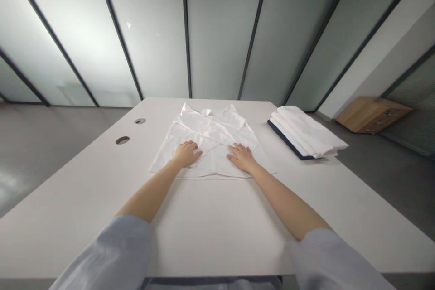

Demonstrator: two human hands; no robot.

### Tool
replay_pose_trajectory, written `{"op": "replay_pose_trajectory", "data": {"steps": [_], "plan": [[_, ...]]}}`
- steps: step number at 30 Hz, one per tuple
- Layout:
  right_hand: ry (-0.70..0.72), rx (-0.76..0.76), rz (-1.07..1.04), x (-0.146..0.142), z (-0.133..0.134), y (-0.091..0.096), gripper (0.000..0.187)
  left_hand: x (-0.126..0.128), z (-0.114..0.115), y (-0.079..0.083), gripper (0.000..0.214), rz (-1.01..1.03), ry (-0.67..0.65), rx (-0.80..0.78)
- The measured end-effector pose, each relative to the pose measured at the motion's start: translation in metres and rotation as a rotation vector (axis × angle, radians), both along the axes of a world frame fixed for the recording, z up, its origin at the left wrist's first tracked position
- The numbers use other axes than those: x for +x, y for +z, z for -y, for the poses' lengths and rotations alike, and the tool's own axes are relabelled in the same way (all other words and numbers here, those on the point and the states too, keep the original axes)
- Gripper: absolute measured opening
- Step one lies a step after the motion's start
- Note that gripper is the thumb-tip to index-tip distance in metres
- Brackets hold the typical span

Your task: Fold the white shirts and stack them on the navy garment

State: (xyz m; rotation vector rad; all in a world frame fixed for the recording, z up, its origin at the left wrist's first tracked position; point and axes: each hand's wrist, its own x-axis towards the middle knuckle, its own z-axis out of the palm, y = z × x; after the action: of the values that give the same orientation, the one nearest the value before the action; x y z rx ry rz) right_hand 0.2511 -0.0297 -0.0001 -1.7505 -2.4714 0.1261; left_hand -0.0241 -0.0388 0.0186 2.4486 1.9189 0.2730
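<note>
A white shirt lies spread on the table in front of me, its collar at the far end and its hem toward me. Across its upper half the sleeves are laid crosswise over the body. On the left part of the cloth rests my left hand, palm down with the fingers stretched out. My right hand lies flat on the right part, fingers spread. Both hands press on the fabric without gripping it. What is under the palms is hidden.
The white table has two round holes on its left side, one of them a dark open hole. To the right sits a stack of folded white cloth over a navy layer. A wooden cabinet stands beyond, near frosted glass panels.
</note>
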Motion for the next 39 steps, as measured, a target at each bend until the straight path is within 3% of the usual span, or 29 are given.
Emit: {"op": "replay_pose_trajectory", "data": {"steps": [4, 8, 14, 18, 22, 27, 29, 32, 34, 37, 39], "plan": [[0.051, 0.127, -0.081, 0.003, 0.007, 0.002, 0.035, -0.001, 0.008, 0.006, 0.045, -0.003, -0.012, -0.025], [0.150, 0.073, -0.152, 0.004, 0.012, 0.008, 0.019, 0.006, 0.012, 0.008, 0.052, -0.022, 0.006, -0.068], [0.172, 0.026, -0.100, -0.001, 0.015, 0.006, 0.041, 0.014, 0.016, 0.001, 0.046, -0.077, 0.058, -0.047], [0.144, 0.048, -0.043, -0.003, 0.016, -0.001, 0.052, 0.014, 0.016, -0.001, 0.044, -0.044, 0.039, 0.048], [0.243, 0.108, -0.136, -0.003, 0.016, 0.001, 0.037, 0.019, 0.023, 0.007, 0.038, 0.052, -0.159, 0.049], [0.371, 0.092, -0.231, -0.005, 0.021, 0.011, 0.025, 0.025, 0.034, 0.010, 0.064, 0.065, -0.370, -0.027], [0.365, 0.072, -0.223, -0.006, 0.024, 0.013, 0.030, 0.027, 0.033, 0.009, 0.058, 0.054, -0.372, -0.027], [0.377, 0.073, -0.166, -0.009, 0.028, 0.013, 0.050, 0.032, 0.029, 0.007, 0.034, 0.008, -0.359, -0.030], [0.383, 0.092, -0.127, -0.012, 0.029, 0.012, 0.051, 0.036, 0.028, 0.006, 0.025, -0.022, -0.372, -0.046], [0.347, 0.133, -0.069, -0.014, 0.027, 0.010, 0.037, 0.036, 0.027, 0.004, 0.039, -0.037, -0.365, -0.010], [0.288, 0.157, -0.022, -0.011, 0.023, 0.009, 0.046, 0.029, 0.024, 0.003, 0.054, -0.058, -0.297, 0.028]]}}
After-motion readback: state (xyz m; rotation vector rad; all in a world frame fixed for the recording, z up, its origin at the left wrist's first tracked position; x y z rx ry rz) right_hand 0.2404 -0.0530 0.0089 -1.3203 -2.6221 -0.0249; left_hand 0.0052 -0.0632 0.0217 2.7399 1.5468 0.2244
